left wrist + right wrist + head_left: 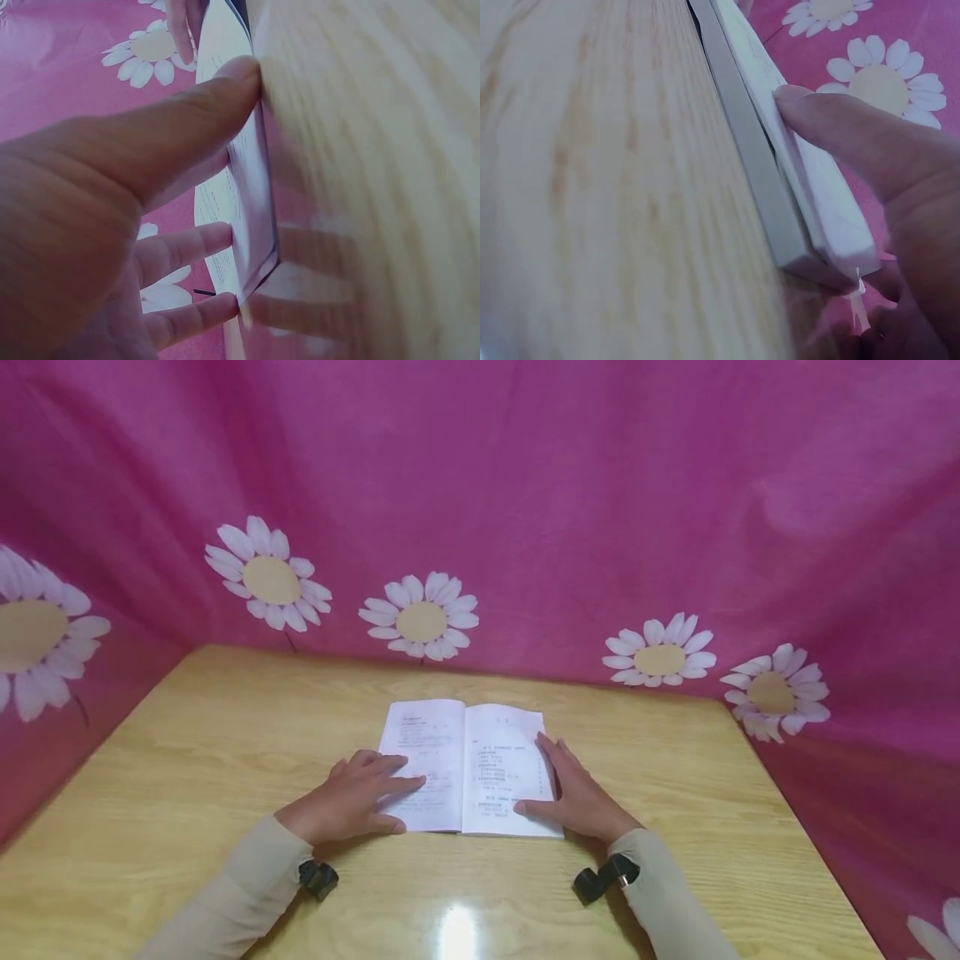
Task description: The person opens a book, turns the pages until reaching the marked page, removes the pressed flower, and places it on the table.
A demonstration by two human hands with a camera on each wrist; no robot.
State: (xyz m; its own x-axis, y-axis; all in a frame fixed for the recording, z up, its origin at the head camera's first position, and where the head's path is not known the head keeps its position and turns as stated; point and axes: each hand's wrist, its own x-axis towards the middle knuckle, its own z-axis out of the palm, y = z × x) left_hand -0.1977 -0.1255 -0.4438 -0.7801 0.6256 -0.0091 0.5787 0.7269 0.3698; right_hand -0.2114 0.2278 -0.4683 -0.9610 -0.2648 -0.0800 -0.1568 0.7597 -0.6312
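Observation:
An open book (504, 760) lies on the wooden table, with printed text on both pages. My left hand (352, 797) rests on the left page with its fingers spread and straight. Its thumb (187, 109) lies at the book's near edge in the left wrist view. My right hand (581, 789) holds the book's right side. The right thumb (832, 120) presses on the right page near its lower part, and the other fingers lie along the outer edge, partly hidden in the right wrist view. A thick block of pages shows under the right page there.
The light wooden table (247, 735) reaches back to a pink cloth (525, 510) printed with white daisies, which also hangs at both sides. Each wrist wears a small black device, one on the left (318, 878) and one on the right (603, 878).

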